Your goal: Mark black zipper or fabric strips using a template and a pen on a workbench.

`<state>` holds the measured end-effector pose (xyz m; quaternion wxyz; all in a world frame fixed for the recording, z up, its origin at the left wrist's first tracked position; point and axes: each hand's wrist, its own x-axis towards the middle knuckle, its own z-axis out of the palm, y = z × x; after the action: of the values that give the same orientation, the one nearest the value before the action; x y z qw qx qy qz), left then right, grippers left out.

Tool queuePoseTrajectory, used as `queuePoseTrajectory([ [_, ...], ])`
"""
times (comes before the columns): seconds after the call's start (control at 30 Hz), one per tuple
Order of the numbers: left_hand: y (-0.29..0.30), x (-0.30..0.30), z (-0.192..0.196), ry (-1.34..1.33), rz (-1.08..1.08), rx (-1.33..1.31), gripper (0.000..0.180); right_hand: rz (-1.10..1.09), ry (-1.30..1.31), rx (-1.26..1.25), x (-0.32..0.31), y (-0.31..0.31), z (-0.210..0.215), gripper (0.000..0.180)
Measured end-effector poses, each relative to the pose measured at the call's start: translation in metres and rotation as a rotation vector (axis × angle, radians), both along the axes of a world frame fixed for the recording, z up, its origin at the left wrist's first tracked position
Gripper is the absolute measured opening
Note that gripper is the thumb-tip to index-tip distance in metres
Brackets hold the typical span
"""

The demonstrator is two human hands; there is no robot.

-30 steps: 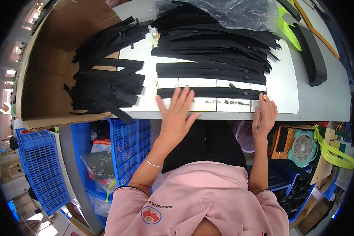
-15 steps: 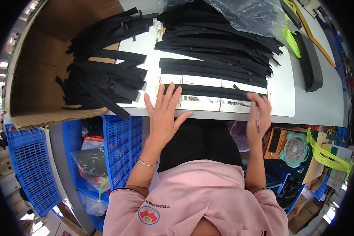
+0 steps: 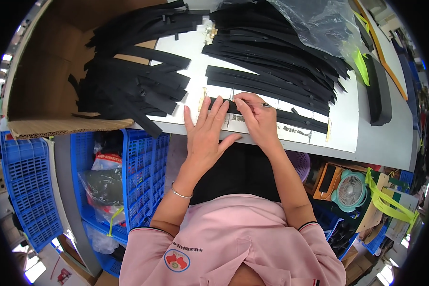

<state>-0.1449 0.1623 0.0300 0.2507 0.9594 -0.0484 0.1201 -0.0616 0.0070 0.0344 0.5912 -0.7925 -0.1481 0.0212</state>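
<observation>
One black fabric strip (image 3: 298, 120) lies crosswise along the near edge of a white board (image 3: 343, 126), over drawn marking lines. My left hand (image 3: 206, 129) is laid flat on the strip's left end, fingers spread. Just right of it, my right hand (image 3: 261, 121) pinches a slim pen (image 3: 261, 104), its fingertips at the strip close to my left fingers. The pen's tip is hidden by the fingers. Beyond the strip, several more black strips (image 3: 271, 59) lie in overlapping rows. A small dark scrap (image 3: 294, 110) rests by the strip's far edge.
At the left, a loose pile of black strips (image 3: 124, 88) spills from an open cardboard box (image 3: 47, 62). Clear plastic film (image 3: 314, 26) covers the far rows. A long black block (image 3: 379, 90) stands at the right. Blue crates (image 3: 145, 176) and a small fan (image 3: 350, 190) sit below the table edge.
My right hand with the pen has moved left along the strip, from its right end to beside my left hand. My left hand stays pressed on the left end. The view has shifted slightly.
</observation>
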Motion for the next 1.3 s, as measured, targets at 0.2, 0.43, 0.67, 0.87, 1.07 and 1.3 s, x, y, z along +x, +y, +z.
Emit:
queuePoseTrajectory([
  [0.2,-0.001,0.0,-0.002,-0.008,0.009,0.009,0.082,-0.003,-0.02,0.003,-0.001,0.003,-0.002,0.019],
  [0.43,-0.002,0.0,-0.002,-0.011,0.015,0.009,0.081,0.004,-0.106,-0.059,0.0,0.003,-0.007,0.017],
  [0.67,-0.002,0.001,-0.003,-0.021,0.016,0.018,0.08,-0.05,-0.148,-0.09,-0.001,0.003,-0.001,0.017],
  [0.87,-0.002,0.002,0.0,-0.017,0.019,0.019,0.078,0.07,-0.114,-0.026,-0.001,-0.002,-0.001,0.019],
  [1.07,-0.005,0.002,0.001,0.004,0.025,0.021,0.077,0.086,-0.16,-0.043,0.0,-0.004,-0.002,0.019],
  [1.3,-0.003,0.0,0.003,0.019,0.018,0.041,0.077,-0.108,-0.094,0.113,-0.008,-0.046,0.014,0.016],
])
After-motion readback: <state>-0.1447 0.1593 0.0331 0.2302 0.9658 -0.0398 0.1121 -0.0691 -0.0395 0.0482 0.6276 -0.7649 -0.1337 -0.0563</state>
